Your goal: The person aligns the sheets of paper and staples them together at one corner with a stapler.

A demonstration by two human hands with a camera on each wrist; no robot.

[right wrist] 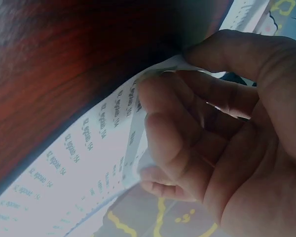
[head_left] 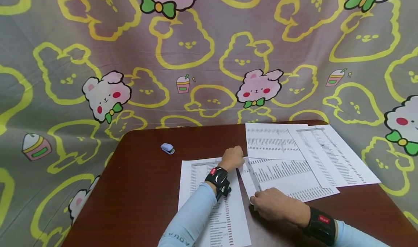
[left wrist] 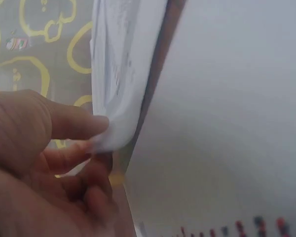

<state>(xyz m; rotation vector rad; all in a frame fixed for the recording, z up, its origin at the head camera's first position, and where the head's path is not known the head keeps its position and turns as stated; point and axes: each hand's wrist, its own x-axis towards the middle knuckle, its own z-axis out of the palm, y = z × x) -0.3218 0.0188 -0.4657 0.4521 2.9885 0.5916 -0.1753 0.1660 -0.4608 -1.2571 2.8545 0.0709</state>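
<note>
A printed sheet of paper (head_left: 284, 179) lies sideways on the table between my two hands. My left hand (head_left: 233, 157) pinches its far left corner; in the left wrist view the paper edge (left wrist: 121, 131) curls up between thumb and fingers. At the near left corner, my right hand (head_left: 273, 204) grips the same sheet, thumb against curled fingers, and the printed side (right wrist: 64, 163) shows in the right wrist view. Another printed sheet (head_left: 189, 181) lies flat beneath my left forearm, partly covered by it.
Two more printed sheets, one at the back (head_left: 271, 152) and one at the right (head_left: 343, 170), overlap around the held one. A small light-blue stapler (head_left: 168, 148) sits at the back left of the brown table (head_left: 130, 189). A patterned cloth (head_left: 209, 51) hangs behind.
</note>
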